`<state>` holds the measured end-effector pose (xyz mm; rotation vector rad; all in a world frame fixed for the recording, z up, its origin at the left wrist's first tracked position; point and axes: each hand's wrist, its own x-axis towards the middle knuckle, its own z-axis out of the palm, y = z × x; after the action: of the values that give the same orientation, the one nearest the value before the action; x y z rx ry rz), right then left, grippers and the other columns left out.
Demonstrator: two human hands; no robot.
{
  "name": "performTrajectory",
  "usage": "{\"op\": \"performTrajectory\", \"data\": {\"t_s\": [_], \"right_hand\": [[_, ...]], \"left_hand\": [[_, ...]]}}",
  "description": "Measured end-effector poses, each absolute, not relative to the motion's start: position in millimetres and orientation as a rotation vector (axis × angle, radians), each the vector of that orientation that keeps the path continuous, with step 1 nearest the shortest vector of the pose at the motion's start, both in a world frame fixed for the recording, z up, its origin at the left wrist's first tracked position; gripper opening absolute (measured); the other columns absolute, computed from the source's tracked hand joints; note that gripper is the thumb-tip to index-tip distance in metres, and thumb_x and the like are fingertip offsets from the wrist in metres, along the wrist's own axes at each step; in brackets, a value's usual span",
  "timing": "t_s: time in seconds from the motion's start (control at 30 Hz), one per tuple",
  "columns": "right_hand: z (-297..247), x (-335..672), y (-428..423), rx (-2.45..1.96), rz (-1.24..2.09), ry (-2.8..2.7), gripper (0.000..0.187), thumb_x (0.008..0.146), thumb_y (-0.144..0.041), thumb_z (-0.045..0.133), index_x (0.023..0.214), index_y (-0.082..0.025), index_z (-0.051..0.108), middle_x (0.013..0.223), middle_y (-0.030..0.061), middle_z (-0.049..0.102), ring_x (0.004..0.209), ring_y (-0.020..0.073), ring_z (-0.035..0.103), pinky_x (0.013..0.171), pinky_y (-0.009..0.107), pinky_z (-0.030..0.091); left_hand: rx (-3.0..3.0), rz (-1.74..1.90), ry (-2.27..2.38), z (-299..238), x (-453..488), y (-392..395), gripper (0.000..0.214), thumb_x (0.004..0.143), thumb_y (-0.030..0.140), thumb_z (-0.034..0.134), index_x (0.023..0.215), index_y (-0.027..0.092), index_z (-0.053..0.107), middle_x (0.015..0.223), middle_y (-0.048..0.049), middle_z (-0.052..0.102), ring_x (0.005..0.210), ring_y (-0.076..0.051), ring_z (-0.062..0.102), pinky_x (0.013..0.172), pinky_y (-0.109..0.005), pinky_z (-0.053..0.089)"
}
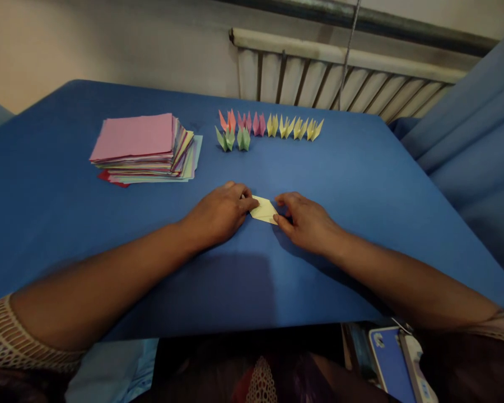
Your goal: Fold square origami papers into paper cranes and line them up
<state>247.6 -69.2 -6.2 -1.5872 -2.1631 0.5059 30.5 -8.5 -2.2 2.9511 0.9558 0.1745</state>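
A small piece of pale yellow folded paper (264, 210) lies on the blue table between my hands. It is a slanted, four-sided shape with a crease showing near its right end. My left hand (224, 215) is closed on the paper's left end, thumb on top, hiding that part. At the right corner, the thumb of my right hand (308, 224) rests on the paper, its index finger curved a little above and apart. Beyond my hands stand folded paper cranes: several yellow (293, 128), green ones (243, 140), pink ones (259, 124) and an orange one (227, 120).
A thick stack of coloured paper sheets (136, 137), pink on top, sits at the left on the blue table (340, 173). Behind the table are a wall and a radiator (319, 73). A blue curtain (479, 129) hangs at the right. Below the front edge lies a blue-and-white object (390, 358).
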Motion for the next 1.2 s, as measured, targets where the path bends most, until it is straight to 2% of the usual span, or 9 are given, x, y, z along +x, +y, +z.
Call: {"op": "performTrajectory", "data": {"t_s": [0.33,0.4,0.47,0.53,0.67,0.9,0.97,1.07,1.2], "right_hand": [[-8.3,234.5,-84.9,-1.282,1.167,-2.022,0.02,0.088,-0.023,0.059,0.108,-0.023,0.061,0.097,0.0022,0.071,0.076,0.0131,0.064,0.068,0.028,0.05],[-9.8,239.2,-77.5,-1.334,0.963,-2.051,0.016,0.091,-0.021,0.054,0.104,-0.022,0.063,0.091,0.0016,0.07,0.075,0.0131,0.063,0.07,0.028,0.049],[-10.2,246.0,-67.5,-1.51,0.61,-2.066,0.02,0.088,-0.016,0.055,0.105,-0.021,0.065,0.098,0.0048,0.069,0.085,0.0165,0.063,0.079,0.032,0.048],[-9.2,250.8,-61.0,-1.58,0.501,-2.136,0.024,0.088,-0.016,0.055,0.109,-0.018,0.064,0.103,0.0082,0.069,0.09,0.0197,0.063,0.083,0.035,0.048],[-5.7,245.2,-70.5,-1.485,0.6,-2.193,0.025,0.089,-0.018,0.055,0.112,-0.016,0.062,0.106,0.0103,0.068,0.09,0.0197,0.063,0.083,0.035,0.048],[-11.9,227.4,-96.1,-1.191,1.151,-2.059,0.025,0.088,-0.02,0.06,0.112,-0.023,0.063,0.096,0.0021,0.069,0.077,0.0123,0.063,0.073,0.028,0.052],[-14.0,231.2,-87.6,-1.195,0.927,-2.128,0.022,0.087,-0.016,0.058,0.107,-0.023,0.064,0.094,0.0023,0.067,0.079,0.0136,0.062,0.076,0.031,0.052],[-12.6,242.0,-64.7,-1.204,0.563,-2.305,0.031,0.083,-0.013,0.06,0.114,-0.022,0.06,0.115,0.0087,0.063,0.11,0.0221,0.058,0.097,0.043,0.046],[-9.5,251.9,-40.7,-1.149,0.495,-2.415,0.037,0.082,-0.017,0.063,0.118,-0.02,0.056,0.122,0.0115,0.06,0.117,0.0254,0.055,0.102,0.048,0.044]], "left_hand": [[2.911,0.175,0.873,3.7,26.1,-10.9,0.034,0.095,0.036,0.051,0.118,0.017,0.067,0.113,-0.011,0.065,0.101,-0.024,0.059,0.092,-0.038,0.046],[2.943,0.163,0.863,3.7,25.8,-10.2,0.034,0.095,0.037,0.052,0.117,0.017,0.067,0.113,-0.0106,0.065,0.101,-0.024,0.059,0.092,-0.038,0.045],[2.979,0.155,0.862,2.9,26.2,-9.7,0.031,0.096,0.035,0.05,0.115,0.018,0.068,0.113,-0.0099,0.065,0.1,-0.023,0.06,0.09,-0.038,0.045],[3.015,0.142,0.847,2.3,26.8,-9.7,0.03,0.097,0.034,0.049,0.114,0.018,0.068,0.113,-0.0096,0.066,0.098,-0.023,0.061,0.089,-0.038,0.045],[3.076,0.122,0.831,4.1,26.2,-9.8,0.03,0.098,0.029,0.046,0.113,0.019,0.069,0.113,-0.0096,0.067,0.095,-0.022,0.061,0.085,-0.037,0.045],[3.038,0.14,0.798,6.1,19.1,-8.0,0.031,0.094,0.019,0.048,0.118,0.019,0.066,0.12,-0.0103,0.066,0.101,-0.022,0.061,0.089,-0.036,0.045],[3.017,0.162,0.833,4.8,18.9,-10.7,0.029,0.095,0.02,0.048,0.116,0.018,0.067,0.119,-0.0103,0.066,0.102,-0.022,0.061,0.091,-0.037,0.045],[3.005,0.182,0.889,2.6,20.6,-17.7,0.029,0.096,0.024,0.047,0.117,0.017,0.066,0.117,-0.0099,0.065,0.101,-0.022,0.06,0.093,-0.037,0.046],[2.961,0.209,0.973,0.9,23.3,-25.5,0.031,0.096,0.022,0.046,0.119,0.016,0.065,0.119,-0.01,0.064,0.102,-0.022,0.059,0.093,-0.037,0.047]]}}
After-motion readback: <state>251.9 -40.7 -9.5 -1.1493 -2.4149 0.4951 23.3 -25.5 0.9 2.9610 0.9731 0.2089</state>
